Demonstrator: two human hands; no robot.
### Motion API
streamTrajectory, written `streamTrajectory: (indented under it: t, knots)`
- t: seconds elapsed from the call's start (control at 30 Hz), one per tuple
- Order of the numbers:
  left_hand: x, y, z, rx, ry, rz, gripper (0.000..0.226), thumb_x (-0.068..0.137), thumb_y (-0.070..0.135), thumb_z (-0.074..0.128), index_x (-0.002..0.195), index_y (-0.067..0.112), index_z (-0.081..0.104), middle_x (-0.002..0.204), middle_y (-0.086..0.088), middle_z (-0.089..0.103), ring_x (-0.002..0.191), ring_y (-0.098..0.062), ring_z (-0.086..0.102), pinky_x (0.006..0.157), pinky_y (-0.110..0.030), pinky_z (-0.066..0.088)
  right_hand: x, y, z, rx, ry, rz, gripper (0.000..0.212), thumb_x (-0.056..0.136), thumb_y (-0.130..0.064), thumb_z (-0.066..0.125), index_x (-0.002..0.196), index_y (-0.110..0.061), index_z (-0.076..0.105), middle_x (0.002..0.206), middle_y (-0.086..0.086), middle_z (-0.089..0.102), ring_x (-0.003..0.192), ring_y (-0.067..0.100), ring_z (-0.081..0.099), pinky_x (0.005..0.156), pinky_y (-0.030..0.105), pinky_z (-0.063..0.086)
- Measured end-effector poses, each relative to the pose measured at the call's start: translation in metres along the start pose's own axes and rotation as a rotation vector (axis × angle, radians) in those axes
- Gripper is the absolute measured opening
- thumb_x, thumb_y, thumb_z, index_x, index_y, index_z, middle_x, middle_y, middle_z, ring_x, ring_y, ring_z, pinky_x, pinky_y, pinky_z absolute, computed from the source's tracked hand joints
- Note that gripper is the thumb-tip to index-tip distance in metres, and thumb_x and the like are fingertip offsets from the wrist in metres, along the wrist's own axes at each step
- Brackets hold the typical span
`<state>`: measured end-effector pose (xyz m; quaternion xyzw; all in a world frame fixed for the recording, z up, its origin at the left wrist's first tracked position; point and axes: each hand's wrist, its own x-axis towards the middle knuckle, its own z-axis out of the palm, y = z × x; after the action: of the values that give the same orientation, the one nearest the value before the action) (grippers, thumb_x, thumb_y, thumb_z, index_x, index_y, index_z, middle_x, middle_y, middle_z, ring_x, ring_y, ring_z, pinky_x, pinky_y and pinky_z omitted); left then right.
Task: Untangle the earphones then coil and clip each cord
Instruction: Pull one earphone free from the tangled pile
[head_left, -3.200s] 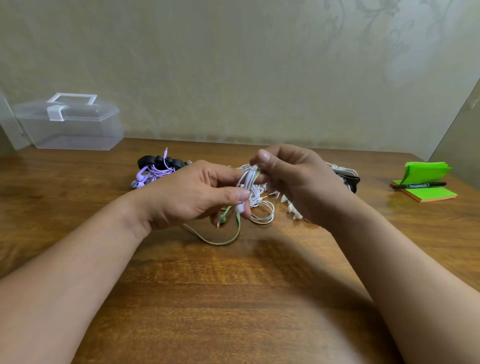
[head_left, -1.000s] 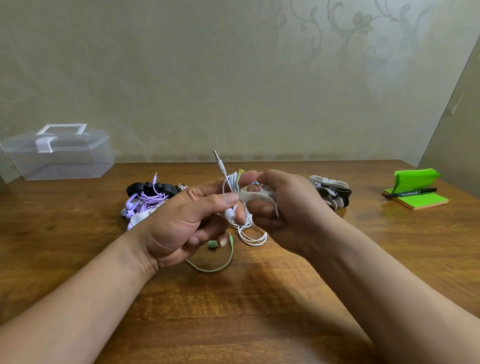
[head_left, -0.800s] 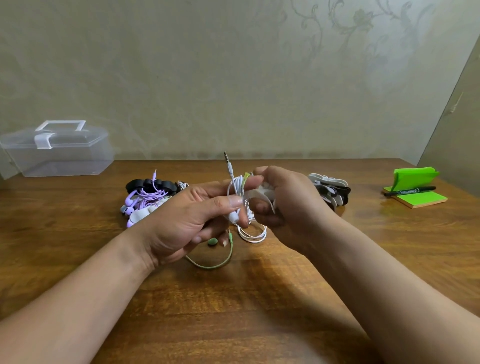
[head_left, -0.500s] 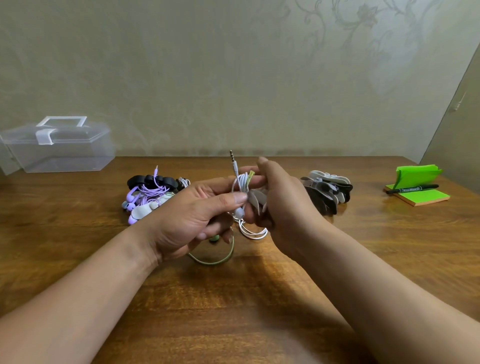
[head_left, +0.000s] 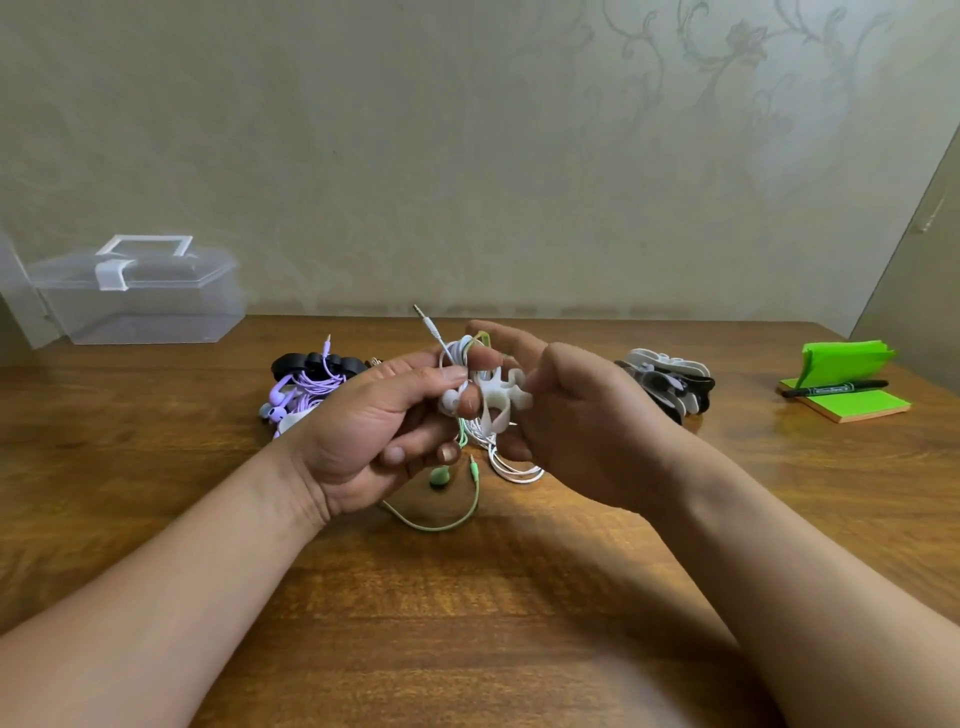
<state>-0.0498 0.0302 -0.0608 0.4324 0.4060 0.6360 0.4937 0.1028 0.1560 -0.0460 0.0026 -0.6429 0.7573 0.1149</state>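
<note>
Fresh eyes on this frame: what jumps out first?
Centre frame, above the wooden table, the left hand pinches a coiled white earphone cord with its jack sticking up. The right hand holds a white clip against the coil. A green cord trails onto the table below the hands. Behind them, purple earphones sit to the left and a pile of clips to the right.

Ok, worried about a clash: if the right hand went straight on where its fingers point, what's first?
Probably the left hand, which pinches the coiled white earphones just past the white clip; depth is unclear.
</note>
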Motion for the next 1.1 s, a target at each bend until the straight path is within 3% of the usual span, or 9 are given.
streamTrajectory:
  t: [0.17, 0.27, 0.37, 0.5, 0.6, 0.7, 0.8, 0.97, 1.1]
  knots:
    - [-0.001, 0.0, -0.002, -0.027, 0.025, -0.002, 0.03, 0.103, 0.016, 0.047, 0.104, 0.018, 0.076, 0.076, 0.003, 0.061, 0.031, -0.002, 0.026, 0.049, -0.022, 0.041, -0.002, 0.001, -0.004, -0.128, -0.155, -0.042, 0.065, 0.085, 0.01, 0.047, 0.15, 0.003, 0.04, 0.114, 0.014, 0.056, 0.095, 0.021, 0.047, 0.067, 0.04, 0.02]
    - [-0.001, 0.0, -0.003, -0.049, 0.002, -0.006, 0.028, 0.104, 0.015, 0.047, 0.109, 0.015, 0.074, 0.077, 0.001, 0.059, 0.031, -0.002, 0.027, 0.048, -0.022, 0.042, -0.003, -0.001, -0.008, -0.105, -0.175, -0.016, 0.054, 0.098, 0.004, 0.051, 0.151, 0.004, 0.039, 0.117, 0.007, 0.063, 0.096, 0.012, 0.057, 0.07, 0.026, 0.037]
    - [0.0, 0.0, -0.003, -0.052, -0.019, -0.026, 0.024, 0.103, 0.015, 0.048, 0.112, 0.013, 0.07, 0.075, 0.001, 0.056, 0.031, -0.001, 0.027, 0.048, -0.022, 0.042, -0.004, 0.001, -0.012, -0.059, -0.14, 0.002, 0.037, 0.1, -0.006, 0.053, 0.136, -0.011, 0.059, 0.119, 0.007, 0.064, 0.093, 0.011, 0.058, 0.072, 0.021, 0.044]
    - [0.0, -0.001, -0.004, -0.123, -0.056, -0.037, 0.026, 0.105, 0.016, 0.047, 0.124, 0.008, 0.063, 0.078, -0.001, 0.057, 0.032, -0.001, 0.029, 0.05, -0.022, 0.042, -0.002, 0.007, -0.011, -0.026, 0.013, 0.014, 0.037, 0.096, -0.02, 0.063, 0.13, -0.016, 0.05, 0.108, 0.007, 0.066, 0.086, 0.017, 0.059, 0.069, 0.028, 0.047]
    - [0.0, 0.0, -0.006, -0.192, -0.019, -0.035, 0.021, 0.102, 0.018, 0.049, 0.109, 0.013, 0.068, 0.079, 0.001, 0.055, 0.031, 0.0, 0.029, 0.05, -0.021, 0.044, -0.001, 0.011, -0.009, -0.426, 0.181, -0.156, 0.036, 0.099, -0.034, 0.065, 0.123, -0.023, 0.042, 0.119, 0.007, 0.07, 0.095, 0.026, 0.068, 0.077, 0.041, 0.058]
    - [-0.001, 0.001, -0.006, -0.29, -0.029, -0.042, 0.017, 0.102, 0.019, 0.049, 0.105, 0.014, 0.065, 0.079, 0.002, 0.054, 0.031, -0.002, 0.028, 0.051, -0.02, 0.046, -0.003, 0.011, -0.002, -0.664, 0.2, -0.298, 0.024, 0.105, -0.035, 0.06, 0.119, -0.023, 0.046, 0.108, 0.006, 0.071, 0.095, 0.029, 0.07, 0.085, 0.059, 0.057]
    - [-0.001, 0.001, -0.006, -0.327, -0.045, -0.043, 0.017, 0.104, 0.02, 0.048, 0.109, 0.014, 0.063, 0.079, 0.001, 0.055, 0.03, -0.002, 0.03, 0.05, -0.019, 0.045, -0.006, 0.007, 0.0, -0.661, 0.184, -0.328, 0.028, 0.1, -0.031, 0.065, 0.118, -0.015, 0.049, 0.097, 0.003, 0.073, 0.09, 0.021, 0.071, 0.086, 0.058, 0.054]
    - [-0.001, 0.001, -0.008, -0.297, -0.068, -0.05, 0.02, 0.104, 0.019, 0.045, 0.108, 0.012, 0.064, 0.08, 0.0, 0.053, 0.033, -0.005, 0.019, 0.05, -0.018, 0.044, -0.005, 0.009, -0.001, -0.509, 0.15, -0.265, 0.02, 0.106, -0.029, 0.059, 0.114, -0.014, 0.049, 0.104, 0.017, 0.073, 0.098, 0.044, 0.068, 0.09, 0.068, 0.053]
    - [-0.001, 0.002, -0.008, -0.271, -0.109, -0.065, 0.018, 0.105, 0.018, 0.045, 0.11, 0.013, 0.062, 0.081, 0.0, 0.051, 0.032, -0.002, 0.027, 0.051, -0.018, 0.043, -0.004, 0.008, 0.001, -0.513, 0.193, -0.273, 0.019, 0.106, -0.033, 0.06, 0.107, -0.015, 0.052, 0.098, 0.023, 0.069, 0.083, 0.032, 0.067, 0.079, 0.055, 0.058]
